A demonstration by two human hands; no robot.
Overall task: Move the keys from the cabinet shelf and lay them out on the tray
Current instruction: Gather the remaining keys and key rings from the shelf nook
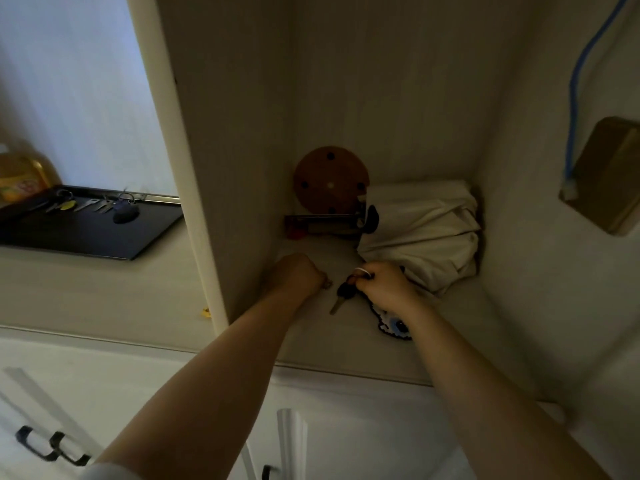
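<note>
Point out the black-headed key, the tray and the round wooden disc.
black-headed key point(345, 290), head view, on its black head.
tray point(86, 237), head view, on its bare dark surface.
round wooden disc point(330, 183), head view, on its face.

Back of the shelf: round wooden disc point(330, 181) w/ dark holes, upright against the rear wall, a dark bar-shaped item point(323, 221) w/ red end lying just in front; crumpled white cloth point(420, 230) beside them on the right, filling the corner. Flat cartoon patch point(393, 323), white w/ blue, near the front edge, partly hidden. Right wall: blue cable point(573, 98) running down to a brass-coloured box point(609, 178); yellow bottle point(20, 178) far left on the counter, black handles point(48, 448) on drawers below.
</note>
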